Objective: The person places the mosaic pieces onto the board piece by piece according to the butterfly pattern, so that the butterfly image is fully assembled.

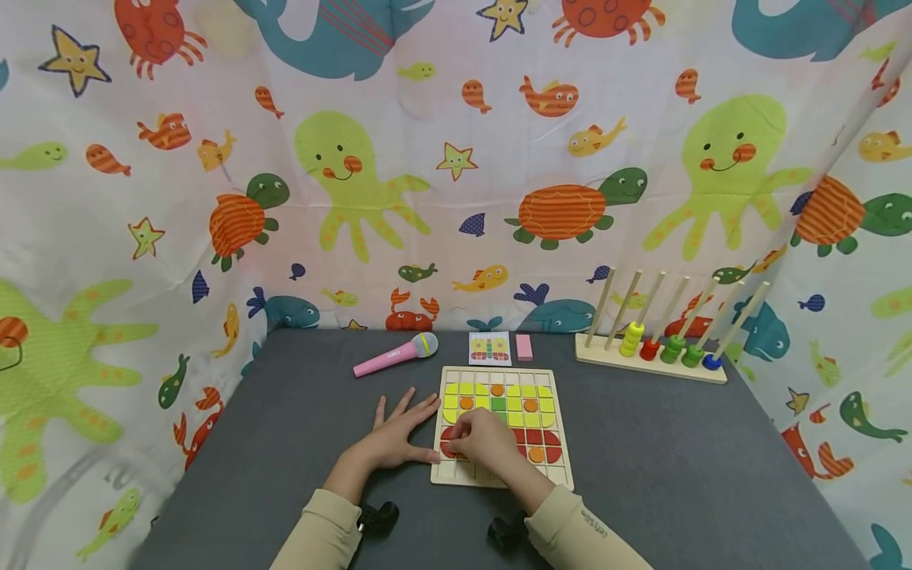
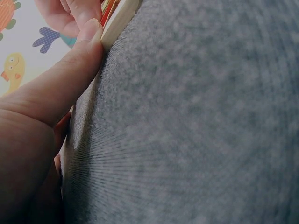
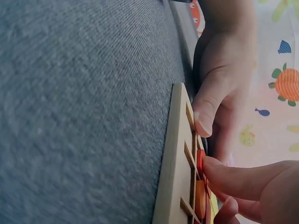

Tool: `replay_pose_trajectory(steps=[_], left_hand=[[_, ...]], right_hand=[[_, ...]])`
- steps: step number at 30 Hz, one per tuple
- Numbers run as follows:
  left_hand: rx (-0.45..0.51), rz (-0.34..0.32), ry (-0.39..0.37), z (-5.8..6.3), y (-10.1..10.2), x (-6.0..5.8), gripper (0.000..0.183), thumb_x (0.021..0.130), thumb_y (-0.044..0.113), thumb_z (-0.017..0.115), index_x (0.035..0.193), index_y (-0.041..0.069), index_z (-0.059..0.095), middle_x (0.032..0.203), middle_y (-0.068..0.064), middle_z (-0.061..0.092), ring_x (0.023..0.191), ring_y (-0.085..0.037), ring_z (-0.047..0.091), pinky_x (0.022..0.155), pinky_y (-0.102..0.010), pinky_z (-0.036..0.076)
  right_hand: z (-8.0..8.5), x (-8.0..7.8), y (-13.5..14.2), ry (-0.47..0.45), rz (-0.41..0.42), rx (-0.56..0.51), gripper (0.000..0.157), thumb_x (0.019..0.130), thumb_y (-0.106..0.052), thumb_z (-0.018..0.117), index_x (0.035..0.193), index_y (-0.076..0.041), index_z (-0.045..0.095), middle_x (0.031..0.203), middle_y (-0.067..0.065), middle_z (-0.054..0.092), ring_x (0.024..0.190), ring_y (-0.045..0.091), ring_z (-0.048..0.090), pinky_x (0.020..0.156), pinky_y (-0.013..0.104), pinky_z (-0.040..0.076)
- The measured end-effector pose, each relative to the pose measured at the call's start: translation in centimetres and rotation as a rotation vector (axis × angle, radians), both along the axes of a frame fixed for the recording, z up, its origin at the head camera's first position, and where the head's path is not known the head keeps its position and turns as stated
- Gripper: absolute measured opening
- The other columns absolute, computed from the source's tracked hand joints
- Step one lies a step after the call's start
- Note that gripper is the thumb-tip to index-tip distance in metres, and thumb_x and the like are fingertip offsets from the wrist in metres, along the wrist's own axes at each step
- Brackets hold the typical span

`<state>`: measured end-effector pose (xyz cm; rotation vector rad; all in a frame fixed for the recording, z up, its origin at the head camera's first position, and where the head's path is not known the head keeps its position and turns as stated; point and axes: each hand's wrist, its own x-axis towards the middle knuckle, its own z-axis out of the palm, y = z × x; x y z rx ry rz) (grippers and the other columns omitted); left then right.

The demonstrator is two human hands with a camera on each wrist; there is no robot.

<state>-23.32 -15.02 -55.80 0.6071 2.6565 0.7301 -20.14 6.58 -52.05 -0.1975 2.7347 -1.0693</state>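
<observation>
A wooden puzzle board (image 1: 565, 455) with a grid of slots lies on the table, holding yellow, red, orange and green tiles. My left hand (image 1: 392, 442) rests at its left side, fingers spread, with the thumb (image 2: 77, 58) against the board's edge. Over the board's lower left part is my right hand (image 1: 490, 442). Its thumb and fingers pinch a small red tile (image 3: 200, 162), which sits at a slot close to an orange round tile (image 3: 200, 199). The right hand covers part of the red rows in the head view.
Behind the board lie a picture card (image 1: 490, 359), a pink block (image 1: 523, 347) and a pink toy microphone (image 1: 388, 360). A wooden peg stand (image 1: 651, 366) with coloured rings stands at the back right. A sea-animal curtain (image 1: 442, 222) hangs around the grey table (image 1: 641, 459).
</observation>
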Motion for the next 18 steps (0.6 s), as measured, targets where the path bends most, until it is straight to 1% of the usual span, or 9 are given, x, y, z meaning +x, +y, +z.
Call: replay_pose_trajectory(steps=[3,5,8,10,14,16,18], left_hand=[[-0.008,-0.005,0.008,0.0,0.1,0.0,0.106,0.073,0.074,0.072,0.16,0.036,0.026,0.168,0.012,0.02,0.158,-0.03,-0.006,0.114,-0.069,-0.02],[-0.014,-0.011,0.012,0.0,0.2,-0.1,0.106,0.073,0.073,0.072,0.161,0.036,0.025,0.168,0.013,0.019,0.158,-0.029,-0.006,0.114,-0.069,-0.021],[-0.017,-0.016,0.017,0.0,0.2,-0.1,0.105,0.074,0.073,0.072,0.161,0.036,0.024,0.168,0.013,0.019,0.158,-0.029,-0.006,0.114,-0.069,-0.02],[-0.016,-0.018,0.014,0.0,0.2,-0.2,0.105,0.074,0.072,0.072,0.161,0.036,0.024,0.168,0.013,0.019,0.158,-0.029,-0.006,0.114,-0.069,-0.02],[0.002,-0.019,0.003,0.0,-0.1,-0.2,0.104,0.075,0.073,0.072,0.161,0.036,0.025,0.168,0.012,0.019,0.158,-0.029,-0.006,0.114,-0.069,-0.02],[0.026,-0.015,0.0,0.1,-0.4,-0.1,0.102,0.076,0.072,0.072,0.16,0.035,0.027,0.168,0.01,0.021,0.158,-0.03,-0.003,0.115,-0.069,-0.017],[0.054,-0.004,0.006,0.3,-1.0,0.2,0.099,0.078,0.069,0.073,0.16,0.033,0.031,0.168,0.008,0.023,0.158,-0.031,0.001,0.117,-0.069,-0.013]], right_hand=[[0.1,-0.3,0.2,-0.03,-0.047,0.017,0.028,0.073,-0.034,0.091,0.074,-0.02,0.067,0.065,0.0,0.058,0.059,0.02,0.052,0.05,0.03,0.037],[0.1,-0.6,0.4,-0.036,-0.086,0.028,0.032,0.072,-0.036,0.092,0.075,-0.019,0.064,0.065,0.001,0.058,0.058,0.02,0.052,0.049,0.03,0.036],[0.0,-0.9,1.0,-0.001,-0.123,0.029,0.033,0.074,-0.037,0.09,0.078,-0.018,0.063,0.064,0.002,0.056,0.056,0.02,0.052,0.048,0.03,0.035],[0.3,-1.0,1.7,0.036,-0.136,0.003,0.031,0.077,-0.036,0.088,0.08,-0.018,0.064,0.064,0.001,0.056,0.056,0.019,0.051,0.048,0.03,0.035],[1.3,-0.7,3.5,0.106,-0.114,-0.057,0.021,0.085,-0.033,0.082,0.084,-0.017,0.069,0.071,-0.001,0.059,0.063,0.017,0.052,0.054,0.03,0.041],[2.0,-0.4,4.8,0.132,-0.102,-0.074,0.016,0.089,-0.031,0.079,0.086,-0.018,0.071,0.076,-0.003,0.062,0.068,0.016,0.053,0.058,0.029,0.045],[2.8,-0.2,6.3,0.161,-0.102,-0.069,0.012,0.09,-0.03,0.077,0.089,-0.018,0.072,0.081,-0.004,0.065,0.073,0.015,0.055,0.062,0.028,0.048]])
